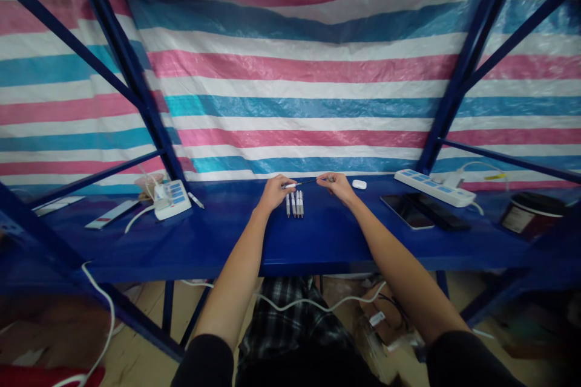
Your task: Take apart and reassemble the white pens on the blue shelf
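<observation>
Over the far middle of the blue table [318, 242], my left hand [273, 191] pinches a white pen barrel [290, 185]. A thin dark rod [308, 181], which looks like a pen refill, runs from the barrel's end across to my right hand [339, 185]. The closed fingertips of that hand grip the rod's other end; whether the rod sits inside the barrel is too small to tell. Several white and grey pens [295, 204] lie side by side just below my left hand, pointing toward me. A small white rounded case [359, 184] rests right of my right hand.
At left are a power strip [172, 199] with a plug, a single pen [196, 200] and a flat pale device [112, 215]. Right are another power strip [436, 187], dark phones [407, 212] and a dark cup [531, 216]. Blue posts [467, 66] and a striped sheet [299, 66] stand behind.
</observation>
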{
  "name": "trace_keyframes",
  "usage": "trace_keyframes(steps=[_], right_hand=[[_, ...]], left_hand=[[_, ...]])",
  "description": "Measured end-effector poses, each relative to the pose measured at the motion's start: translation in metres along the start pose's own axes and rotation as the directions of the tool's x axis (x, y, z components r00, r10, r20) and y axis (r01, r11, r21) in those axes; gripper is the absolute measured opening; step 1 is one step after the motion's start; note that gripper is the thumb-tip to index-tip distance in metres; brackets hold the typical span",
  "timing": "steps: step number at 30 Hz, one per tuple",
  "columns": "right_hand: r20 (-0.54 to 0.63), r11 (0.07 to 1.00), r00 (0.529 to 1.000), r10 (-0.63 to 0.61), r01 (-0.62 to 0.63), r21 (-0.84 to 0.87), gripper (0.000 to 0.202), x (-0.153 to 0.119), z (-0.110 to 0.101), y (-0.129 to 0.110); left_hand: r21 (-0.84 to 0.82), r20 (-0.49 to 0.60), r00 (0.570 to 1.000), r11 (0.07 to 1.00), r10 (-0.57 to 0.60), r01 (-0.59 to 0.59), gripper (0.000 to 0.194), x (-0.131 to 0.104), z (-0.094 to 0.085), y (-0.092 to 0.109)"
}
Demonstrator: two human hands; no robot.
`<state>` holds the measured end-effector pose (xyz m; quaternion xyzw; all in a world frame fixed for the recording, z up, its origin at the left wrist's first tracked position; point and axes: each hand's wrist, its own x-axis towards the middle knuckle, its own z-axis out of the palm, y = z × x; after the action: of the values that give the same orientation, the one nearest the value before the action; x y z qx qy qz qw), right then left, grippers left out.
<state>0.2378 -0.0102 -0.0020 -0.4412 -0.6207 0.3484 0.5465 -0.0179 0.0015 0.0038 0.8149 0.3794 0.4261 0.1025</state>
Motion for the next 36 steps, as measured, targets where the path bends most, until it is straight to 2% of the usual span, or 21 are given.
trace_keyframes(steps=[5,8,14,18,22,26,31,34,36], right_hand=[[0.069,0.997,0.997,-0.022,0.026,-0.069,0.049,-0.005,0.011,-0.003],[0.132,0.996,0.990,-0.043,0.052,-0.070,0.049,-0.007,0.016,-0.006],[0.056,0.998,0.998,-0.029,0.033,-0.058,0.047,-0.006,0.016,-0.005],[0.084,0.999,0.996,-0.015,0.011,0.042,0.047,-0.005,0.017,0.001],[0.045,0.997,0.999,0.012,-0.015,0.081,0.045,-0.004,0.018,0.005],[0.083,0.995,0.996,0.035,-0.043,0.093,0.043,-0.004,0.018,0.006],[0.066,0.986,0.990,0.124,-0.130,0.108,0.043,-0.007,0.020,0.002],[0.132,0.976,0.980,0.149,-0.168,0.141,0.044,-0.011,0.023,-0.001],[0.158,0.982,0.977,0.145,-0.162,0.101,0.045,-0.011,0.024,-0.002]], left_hand=[[-0.064,0.027,0.999,0.998,-0.023,0.025,0.027,0.000,0.007,0.004],[-0.091,0.047,0.998,0.995,-0.039,0.043,0.024,0.000,0.010,0.009],[-0.097,0.063,0.998,0.995,-0.028,0.034,0.023,-0.001,0.011,0.019],[-0.111,0.058,0.998,0.993,-0.027,0.034,0.023,-0.002,0.010,0.023],[-0.122,0.041,0.998,0.992,-0.036,0.041,0.023,-0.002,0.010,0.026],[-0.111,0.034,0.999,0.993,-0.040,0.044,0.023,-0.002,0.010,0.025],[-0.110,0.038,0.999,0.994,-0.014,0.018,0.021,-0.002,0.011,0.023],[-0.087,0.007,1.000,0.996,0.013,-0.013,0.019,-0.002,0.011,0.021],[-0.079,0.002,1.000,0.997,0.024,-0.024,0.018,-0.002,0.011,0.019]])
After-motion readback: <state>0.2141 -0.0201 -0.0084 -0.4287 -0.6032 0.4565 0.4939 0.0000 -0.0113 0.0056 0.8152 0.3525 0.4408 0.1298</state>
